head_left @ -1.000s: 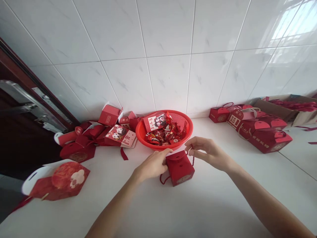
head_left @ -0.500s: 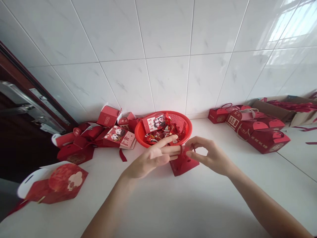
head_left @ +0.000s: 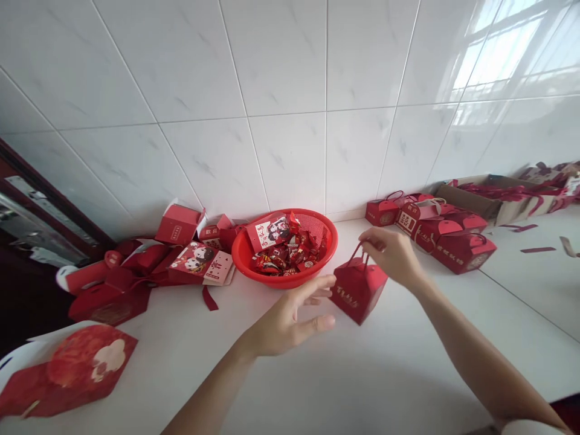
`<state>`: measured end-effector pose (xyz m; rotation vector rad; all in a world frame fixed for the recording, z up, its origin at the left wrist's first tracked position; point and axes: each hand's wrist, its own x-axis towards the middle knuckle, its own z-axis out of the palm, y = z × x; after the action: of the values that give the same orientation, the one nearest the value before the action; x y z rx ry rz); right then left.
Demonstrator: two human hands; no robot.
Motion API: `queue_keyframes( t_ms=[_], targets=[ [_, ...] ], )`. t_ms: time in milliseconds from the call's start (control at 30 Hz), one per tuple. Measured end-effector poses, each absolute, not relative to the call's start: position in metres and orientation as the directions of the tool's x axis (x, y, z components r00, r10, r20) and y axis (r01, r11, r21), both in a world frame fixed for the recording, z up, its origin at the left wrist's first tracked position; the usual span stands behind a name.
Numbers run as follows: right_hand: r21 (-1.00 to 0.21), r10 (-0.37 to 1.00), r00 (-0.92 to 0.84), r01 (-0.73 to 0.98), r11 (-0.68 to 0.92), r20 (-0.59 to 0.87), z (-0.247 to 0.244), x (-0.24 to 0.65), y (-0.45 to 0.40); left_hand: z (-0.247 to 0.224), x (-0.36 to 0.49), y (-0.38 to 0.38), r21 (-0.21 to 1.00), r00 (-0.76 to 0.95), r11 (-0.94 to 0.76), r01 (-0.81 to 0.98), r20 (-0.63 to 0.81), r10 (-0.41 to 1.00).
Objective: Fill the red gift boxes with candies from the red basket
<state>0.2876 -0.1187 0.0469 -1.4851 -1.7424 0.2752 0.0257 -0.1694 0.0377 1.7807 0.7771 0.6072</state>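
A small red gift box [head_left: 356,294] with gold lettering hangs by its cord handle from my right hand [head_left: 393,257], whose fingers are pinched on the cord. Just left of the box is my left hand [head_left: 290,317], fingers and thumb apart, holding nothing. Behind my hands stands a red plastic basket [head_left: 254,275] with wrapped candies [head_left: 296,254] inside. A pink-and-red box [head_left: 270,232] with cartoon figures leans on top of the candies.
Closed red gift boxes [head_left: 457,244] cluster at the right, before a cardboard carton [head_left: 502,208] of ribbons. Open red boxes [head_left: 113,293] are heaped left, with a larger printed box [head_left: 77,368] nearer. A tiled wall [head_left: 290,157] stands behind; a door handle [head_left: 22,211] is at far left.
My right hand has moved right and lifted the gift box by its handle. My left hand has come away from the box. The view has turned slightly right.
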Motion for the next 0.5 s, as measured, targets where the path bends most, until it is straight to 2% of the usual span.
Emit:
queue_keyframes(
  t_ms=[167, 367, 500],
  targets=[
    [-0.584, 0.872, 0.163, 0.796, 0.160, 0.462, 0.048, 0.347, -0.064, 0.030, 0.023, -0.162, 0.925, 0.671, -0.252, 0.283, -0.004, 0.741],
    [-0.422, 0.876, 0.332, 0.891, -0.169, 0.350, 0.046, 0.394, 0.002, 0.031, 0.021, -0.159, 0.911, 0.704, -0.280, 0.303, -0.016, 0.710],
    [-0.423, 0.851, 0.410, 0.869, -0.256, 0.327, 0.048, 0.412, 0.028, 0.032, 0.019, -0.159, 0.893, 0.739, -0.315, 0.321, -0.029, 0.673]
  ],
)
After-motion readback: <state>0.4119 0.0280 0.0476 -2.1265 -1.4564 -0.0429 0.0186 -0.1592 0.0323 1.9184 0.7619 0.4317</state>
